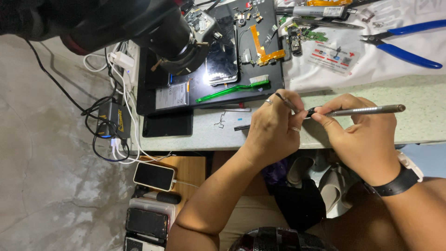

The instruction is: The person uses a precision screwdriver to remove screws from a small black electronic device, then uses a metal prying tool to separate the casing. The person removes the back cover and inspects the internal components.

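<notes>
Right hand (367, 139) grip clamped on metal pen tool (367, 110); left hand (274, 132) pinches tweezers (284, 100) at its tip. Tool: light, stiff, likely slippery; hold near tip.

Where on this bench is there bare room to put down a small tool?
The bare strip of pale worktop runs right of the right hand, below the white sheet with the blue pliers. A smaller patch lies between the dark slab and the left hand, holding only small bits. The black mat is crowded with phone parts and a green toothbrush.
</notes>
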